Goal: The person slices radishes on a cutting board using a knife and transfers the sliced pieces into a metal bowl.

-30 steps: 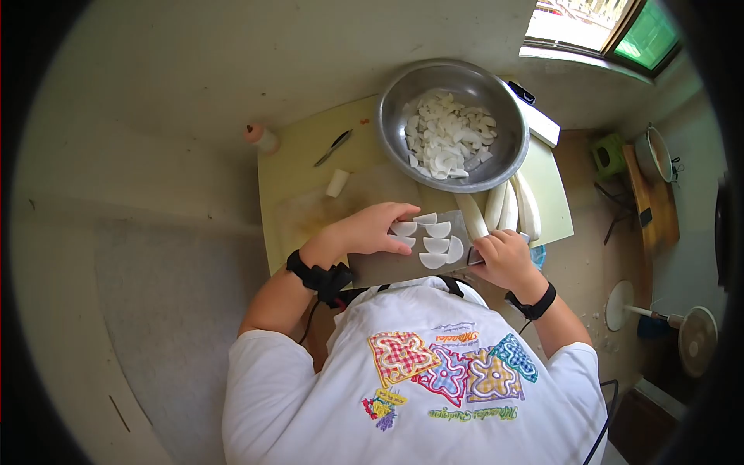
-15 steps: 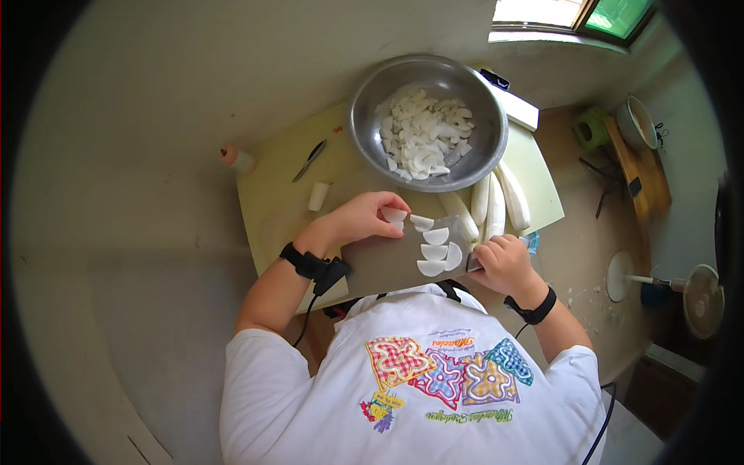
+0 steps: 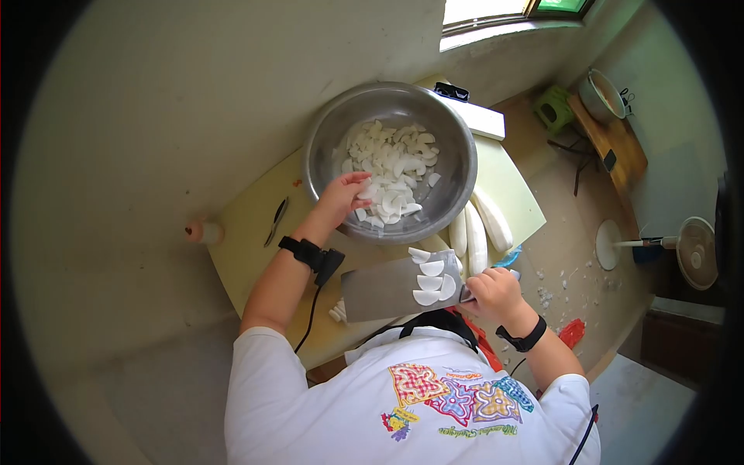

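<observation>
My left hand (image 3: 343, 195) reaches over the near left rim of a large metal bowl (image 3: 457, 159), its thumb and fingers parted. White half-round radish slices (image 3: 395, 159) lie heaped in the bowl. One slice sits right at my fingertips; whether it still touches them is unclear. My right hand (image 3: 496, 296) grips the handle of a cleaver (image 3: 376, 293), its broad blade lying flat and pointing left. Several radish slices (image 3: 428, 284) rest on the blade near the handle. Beyond the cleaver, peeled whole white radishes (image 3: 477, 236) lie side by side against the bowl.
A peeler-like dark tool (image 3: 276, 222) lies on the pale table (image 3: 240, 248), with a pink-topped bottle (image 3: 204, 231) at its left edge. Cut white pieces (image 3: 338, 311) show beside the blade. A white box (image 3: 479, 120) stands behind the bowl. On the right are a fan (image 3: 696, 253) and a wooden bench (image 3: 628, 155).
My left hand has moved from beside the blade, where it pinched slices, up to the bowl, and its fingers have parted. My right hand still holds the cleaver. The view has shifted.
</observation>
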A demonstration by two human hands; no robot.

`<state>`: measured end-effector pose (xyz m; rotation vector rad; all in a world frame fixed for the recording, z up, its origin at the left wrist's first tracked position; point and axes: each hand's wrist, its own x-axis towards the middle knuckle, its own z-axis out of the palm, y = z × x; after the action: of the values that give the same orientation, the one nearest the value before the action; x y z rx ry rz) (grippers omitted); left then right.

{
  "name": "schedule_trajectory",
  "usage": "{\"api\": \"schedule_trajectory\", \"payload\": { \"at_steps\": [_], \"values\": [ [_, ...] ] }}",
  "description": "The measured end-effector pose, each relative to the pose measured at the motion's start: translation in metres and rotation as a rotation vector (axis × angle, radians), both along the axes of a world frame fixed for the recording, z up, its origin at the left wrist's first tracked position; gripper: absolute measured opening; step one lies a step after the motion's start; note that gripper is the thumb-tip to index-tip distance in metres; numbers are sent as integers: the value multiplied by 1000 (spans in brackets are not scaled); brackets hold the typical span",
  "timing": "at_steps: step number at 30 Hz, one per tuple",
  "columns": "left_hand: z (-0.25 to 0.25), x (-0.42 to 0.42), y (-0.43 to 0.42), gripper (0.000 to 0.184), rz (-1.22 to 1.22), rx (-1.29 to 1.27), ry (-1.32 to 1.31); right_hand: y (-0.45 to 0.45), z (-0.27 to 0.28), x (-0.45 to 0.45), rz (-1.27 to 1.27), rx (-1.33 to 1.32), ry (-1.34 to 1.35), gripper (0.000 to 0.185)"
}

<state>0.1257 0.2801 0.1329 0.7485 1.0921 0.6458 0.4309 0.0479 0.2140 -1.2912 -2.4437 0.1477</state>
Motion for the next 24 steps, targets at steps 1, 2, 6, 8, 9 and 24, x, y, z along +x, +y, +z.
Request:
{"api": "schedule_trajectory", "payload": {
  "at_steps": [1, 2, 6, 8, 9, 24],
  "values": [
    [-10, -2, 13, 33, -19, 4, 17, 1, -1, 2, -22, 3, -14, 37],
    [-21, -3, 19, 33, -21, 1, 20, 2, -2, 3, -44, 8, -27, 36],
    [-27, 5, 25, 36, -146, 68, 324, 10, -10, 11, -46, 13, -22, 34],
    [-31, 2, 13, 39, -221, 61, 427, 13, -7, 11, -21, -1, 35, 32],
    [-26, 4, 7, 45, -324, 173, 482, 14, -7, 11, -9, -9, 42, 31],
    [120, 61, -168, 101, -894, 1156, 664, -9, 14, 1, 145, 111, 44, 38]
  ]
}}
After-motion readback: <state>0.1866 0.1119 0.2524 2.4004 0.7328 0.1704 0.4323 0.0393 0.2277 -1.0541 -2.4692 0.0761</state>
